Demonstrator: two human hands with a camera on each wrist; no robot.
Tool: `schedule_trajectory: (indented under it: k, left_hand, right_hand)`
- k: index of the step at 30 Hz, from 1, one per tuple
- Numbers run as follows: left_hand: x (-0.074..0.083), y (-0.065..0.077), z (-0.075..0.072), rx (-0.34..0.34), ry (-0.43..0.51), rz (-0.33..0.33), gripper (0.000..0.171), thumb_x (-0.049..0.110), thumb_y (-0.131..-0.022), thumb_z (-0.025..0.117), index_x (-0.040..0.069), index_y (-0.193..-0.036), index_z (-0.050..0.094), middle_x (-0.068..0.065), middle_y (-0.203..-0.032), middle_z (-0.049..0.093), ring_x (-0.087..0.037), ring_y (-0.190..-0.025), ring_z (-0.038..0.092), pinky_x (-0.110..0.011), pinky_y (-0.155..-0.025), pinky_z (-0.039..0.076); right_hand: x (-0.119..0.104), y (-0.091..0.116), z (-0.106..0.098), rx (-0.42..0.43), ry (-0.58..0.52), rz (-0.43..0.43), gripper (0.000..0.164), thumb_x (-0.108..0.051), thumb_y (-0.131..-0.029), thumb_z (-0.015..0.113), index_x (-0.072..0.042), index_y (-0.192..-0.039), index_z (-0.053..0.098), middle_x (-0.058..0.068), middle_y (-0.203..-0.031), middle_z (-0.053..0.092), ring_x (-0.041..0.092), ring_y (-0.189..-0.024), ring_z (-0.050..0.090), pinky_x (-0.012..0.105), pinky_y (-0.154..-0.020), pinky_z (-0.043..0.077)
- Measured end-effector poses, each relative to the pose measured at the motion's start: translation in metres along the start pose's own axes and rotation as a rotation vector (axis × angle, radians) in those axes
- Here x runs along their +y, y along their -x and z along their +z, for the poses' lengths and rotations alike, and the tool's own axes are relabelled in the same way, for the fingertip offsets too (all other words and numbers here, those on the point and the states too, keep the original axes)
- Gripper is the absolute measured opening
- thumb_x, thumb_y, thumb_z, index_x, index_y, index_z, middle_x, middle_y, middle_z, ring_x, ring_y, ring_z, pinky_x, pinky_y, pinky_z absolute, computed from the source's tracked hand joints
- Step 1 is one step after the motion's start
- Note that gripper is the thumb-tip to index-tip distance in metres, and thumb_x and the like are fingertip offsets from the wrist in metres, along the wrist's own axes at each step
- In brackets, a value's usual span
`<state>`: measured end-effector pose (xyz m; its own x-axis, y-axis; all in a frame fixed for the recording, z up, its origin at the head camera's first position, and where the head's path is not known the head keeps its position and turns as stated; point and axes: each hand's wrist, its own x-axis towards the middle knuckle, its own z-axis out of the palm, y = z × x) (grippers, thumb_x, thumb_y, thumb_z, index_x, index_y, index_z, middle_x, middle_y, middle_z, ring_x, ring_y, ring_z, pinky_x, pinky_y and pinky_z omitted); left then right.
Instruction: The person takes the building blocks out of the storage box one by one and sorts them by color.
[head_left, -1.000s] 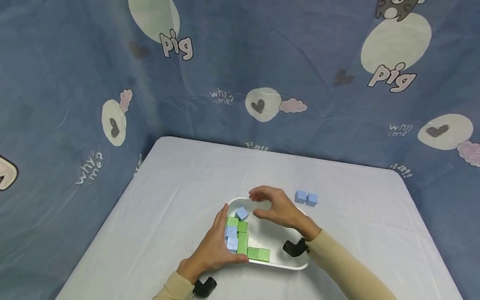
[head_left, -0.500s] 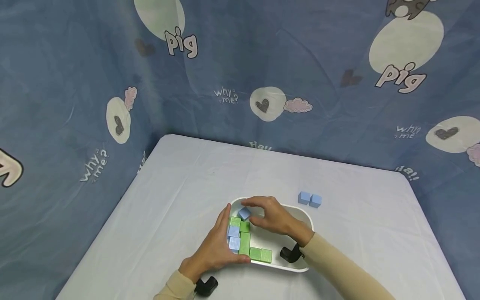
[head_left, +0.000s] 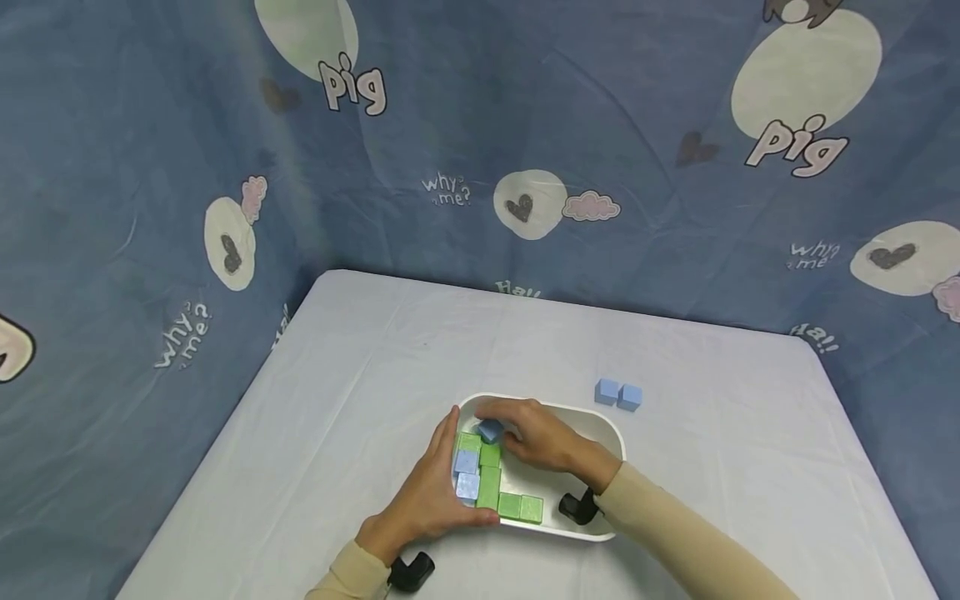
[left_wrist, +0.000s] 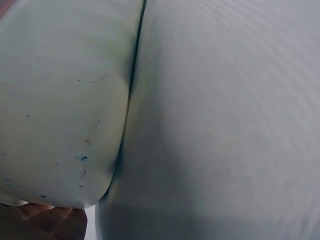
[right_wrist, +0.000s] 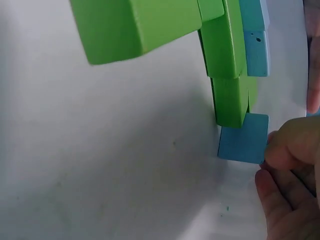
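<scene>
A white tray (head_left: 555, 483) with rounded corners stands on the table. My left hand (head_left: 423, 496) rests along its left end, fingers straight against the wall and thumb extended at the front rim. Inside, my right hand (head_left: 546, 440) pinches a blue cube (head_left: 491, 431) between thumb and fingers at the far left corner. The right wrist view shows that cube (right_wrist: 244, 138) beside the end of the green blocks (right_wrist: 230, 100). Green blocks and two blue cubes (head_left: 467, 487) fill the tray's left side, partly hidden by my left hand.
Two loose blue cubes (head_left: 618, 394) sit side by side on the white-covered table (head_left: 360, 383), beyond the tray's far right side. A blue printed curtain (head_left: 420, 250) hangs behind and to the left of the table.
My right hand has moved left and down to the tilted blue cube in the corner and closed its thumb and fingers on it. My left hand stays at the tray's end.
</scene>
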<state>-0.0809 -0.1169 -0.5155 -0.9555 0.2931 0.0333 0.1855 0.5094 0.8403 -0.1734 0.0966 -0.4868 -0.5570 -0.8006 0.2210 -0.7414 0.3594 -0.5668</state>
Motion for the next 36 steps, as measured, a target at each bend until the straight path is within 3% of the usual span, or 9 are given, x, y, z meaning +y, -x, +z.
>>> schedule_trajectory:
  k: [7, 16, 23, 30, 36]
  left_hand:
    - [0.001, 0.0, 0.0, 0.001, -0.021, -0.002, 0.154, 0.059, -0.053, 0.097, 0.006, -0.164, 0.003, -0.014, -0.168, 0.012, -0.035, -0.142, 0.036, -0.054, -0.112, 0.037]
    - [0.003, 0.0, -0.001, 0.006, -0.025, 0.009, 0.155, 0.059, -0.052, 0.097, 0.005, -0.164, 0.003, -0.013, -0.168, 0.014, -0.033, -0.143, 0.035, -0.053, -0.112, 0.036]
    - [0.003, -0.001, 0.0, 0.01, -0.009, 0.011, 0.155, 0.056, -0.051, 0.098, 0.003, -0.163, 0.004, -0.014, -0.168, 0.014, -0.032, -0.144, 0.034, -0.052, -0.114, 0.034]
    - [0.001, 0.0, 0.002, 0.018, -0.005, 0.008, 0.157, 0.057, -0.05, 0.098, 0.003, -0.163, 0.004, -0.013, -0.168, 0.014, -0.031, -0.143, 0.035, -0.051, -0.114, 0.034]
    - [0.002, 0.0, 0.0, 0.015, -0.01, 0.005, 0.156, 0.059, -0.05, 0.097, 0.004, -0.163, 0.004, -0.012, -0.168, 0.013, -0.03, -0.142, 0.036, -0.051, -0.113, 0.035]
  right_hand:
    - [-0.005, 0.0, 0.0, -0.037, 0.13, -0.02, 0.046, 0.019, -0.083, 0.058, 0.001, -0.124, 0.07, 0.008, -0.118, 0.066, 0.019, -0.112, 0.062, 0.033, -0.1, 0.05]
    - [-0.007, 0.002, 0.005, -0.017, 0.277, -0.056, 0.032, 0.012, -0.089, 0.067, 0.004, -0.119, 0.071, 0.01, -0.107, 0.065, 0.02, -0.1, 0.065, 0.028, -0.09, 0.054]
    - [-0.006, 0.006, 0.006, 0.005, 0.266, -0.001, 0.043, 0.012, -0.08, 0.074, 0.008, -0.122, 0.065, 0.011, -0.106, 0.068, 0.021, -0.099, 0.066, 0.031, -0.089, 0.055]
    - [-0.011, 0.013, 0.0, 0.018, 0.24, 0.039, 0.04, 0.009, -0.079, 0.075, 0.007, -0.118, 0.069, 0.01, -0.104, 0.068, 0.017, -0.091, 0.064, 0.028, -0.082, 0.056]
    - [-0.017, 0.02, -0.012, 0.037, 0.24, 0.057, 0.043, 0.01, -0.082, 0.072, 0.004, -0.124, 0.068, 0.014, -0.116, 0.068, 0.024, -0.105, 0.066, 0.034, -0.089, 0.056]
